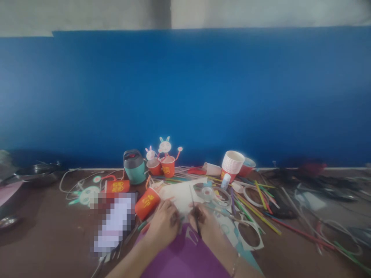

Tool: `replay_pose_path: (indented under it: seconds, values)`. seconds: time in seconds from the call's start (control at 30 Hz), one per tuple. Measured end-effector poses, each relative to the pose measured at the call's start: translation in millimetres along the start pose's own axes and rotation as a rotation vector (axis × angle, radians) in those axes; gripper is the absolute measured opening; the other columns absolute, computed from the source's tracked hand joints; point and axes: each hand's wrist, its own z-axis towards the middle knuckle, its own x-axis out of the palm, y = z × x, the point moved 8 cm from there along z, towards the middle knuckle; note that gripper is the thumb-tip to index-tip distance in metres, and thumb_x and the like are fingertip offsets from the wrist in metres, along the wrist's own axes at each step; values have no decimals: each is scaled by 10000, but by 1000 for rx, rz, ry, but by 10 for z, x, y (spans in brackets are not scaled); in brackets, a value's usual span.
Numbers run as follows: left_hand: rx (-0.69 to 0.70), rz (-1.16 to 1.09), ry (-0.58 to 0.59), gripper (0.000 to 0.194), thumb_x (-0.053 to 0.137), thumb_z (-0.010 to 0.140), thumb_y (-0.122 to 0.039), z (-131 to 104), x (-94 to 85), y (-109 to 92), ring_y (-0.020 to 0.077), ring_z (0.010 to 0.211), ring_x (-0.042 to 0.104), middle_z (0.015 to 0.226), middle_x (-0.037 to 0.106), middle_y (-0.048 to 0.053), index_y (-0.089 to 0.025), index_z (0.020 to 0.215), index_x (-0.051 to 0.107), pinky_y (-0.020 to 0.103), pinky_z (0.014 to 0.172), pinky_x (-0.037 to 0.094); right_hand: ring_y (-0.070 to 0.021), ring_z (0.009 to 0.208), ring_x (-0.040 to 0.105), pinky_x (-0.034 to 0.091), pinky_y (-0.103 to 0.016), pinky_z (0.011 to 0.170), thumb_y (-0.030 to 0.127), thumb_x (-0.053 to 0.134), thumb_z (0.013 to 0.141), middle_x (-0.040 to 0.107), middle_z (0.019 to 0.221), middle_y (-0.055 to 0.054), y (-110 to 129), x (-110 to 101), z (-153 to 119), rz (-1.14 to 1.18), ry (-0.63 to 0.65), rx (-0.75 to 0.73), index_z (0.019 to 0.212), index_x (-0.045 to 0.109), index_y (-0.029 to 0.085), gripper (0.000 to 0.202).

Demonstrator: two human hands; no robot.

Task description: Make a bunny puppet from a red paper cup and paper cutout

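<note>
My right hand (205, 221) is closed around a thin dark pen-like stick (192, 197), which sticks out past the fingers; its exact kind is blurred. Close beside it, my left hand (166, 220) has its fingers curled in, and whatever they pinch is hidden. Both hands rest over a purple sheet (179, 256) with a pale ear-shaped outline (191, 234) on it. Just beyond the fingers lies a white sheet of paper (181, 195). A red paper cup (147, 204) with yellow print lies tipped by my left hand.
Behind stand a teal-and-grey lidded container (135, 168), a red cup (167, 166) bearing a rabbit figure, and a cup stack (232, 164). To the right lie tape rolls (222, 197), coloured sticks (257, 216) and a white cut-out frame (249, 235). A pixelated phone-like object (114, 226) lies left.
</note>
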Motion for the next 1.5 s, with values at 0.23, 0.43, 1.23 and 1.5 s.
replay_pose_path:
  seconds: [0.23,0.43,1.23,1.5]
  values:
    - [95,-134,-21,163,482,730,-77,-7,-81,-172,258,900,543,863,609,85,-185,765,598,419,862,420,-171,690,570,485,-288,653,232,614,755,624,773,-33,114,55,-57,-124,34,-97,915,590,186,168]
    - [-220,-570,-225,405,587,719,-221,-34,-89,93,178,739,560,909,601,55,-174,1117,527,299,673,467,-118,471,437,366,-260,454,322,693,638,491,577,47,-37,-70,19,131,-130,36,858,542,207,291]
    - [-495,-1141,-335,328,739,679,-453,-65,-27,320,166,717,591,710,632,18,-158,692,596,264,696,448,-83,513,406,324,-211,495,496,655,720,476,564,45,119,353,-182,-45,354,133,691,584,167,338]
    - [-462,-1215,-221,289,734,695,-388,-43,16,161,146,677,578,672,617,7,-160,672,558,258,696,456,-105,555,416,343,-224,520,552,647,702,486,608,34,140,323,-163,15,340,116,733,568,182,380]
